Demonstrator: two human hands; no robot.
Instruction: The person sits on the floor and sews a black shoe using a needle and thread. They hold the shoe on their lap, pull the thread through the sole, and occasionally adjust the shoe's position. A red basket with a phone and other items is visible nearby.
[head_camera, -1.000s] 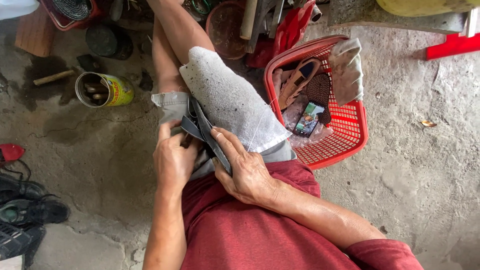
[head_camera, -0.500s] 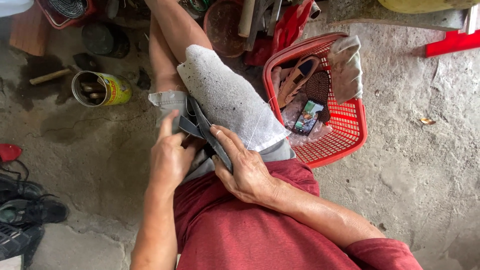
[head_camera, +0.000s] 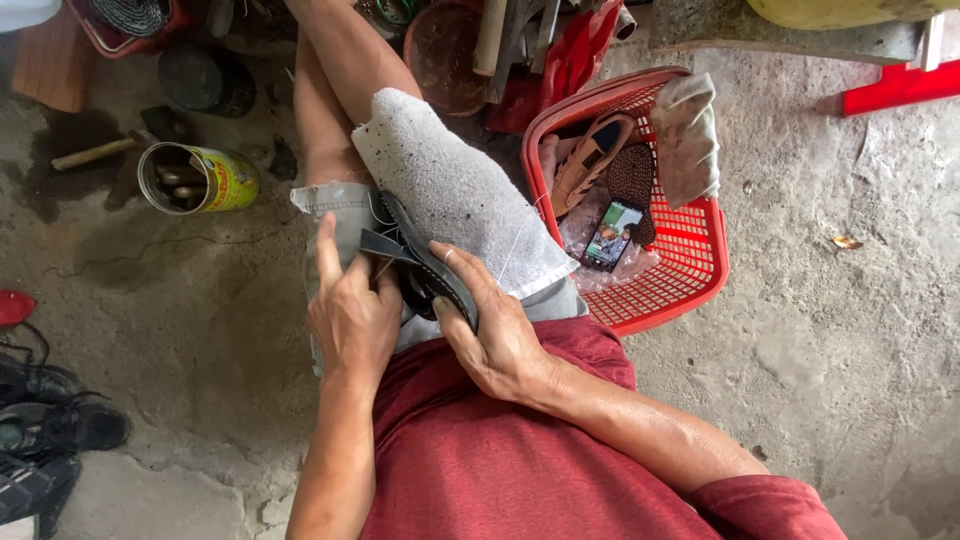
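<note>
The dark sandal (head_camera: 425, 268) lies on edge across the person's lap, against the grey towel (head_camera: 455, 190) draped over the thigh; it appears light, with a flexible sole and soft straps, best gripped along the sole edge. The right hand (head_camera: 495, 335) clasps that edge from above. The left hand (head_camera: 350, 315) pinches the strap end, index finger extended.

A yellow-labelled tin can (head_camera: 197, 178) lay on its side beyond the left hand (head_camera: 352, 318); a lit phone screen (head_camera: 614, 235) (greenish) sat in the basket past the right hand (head_camera: 492, 330).
</note>
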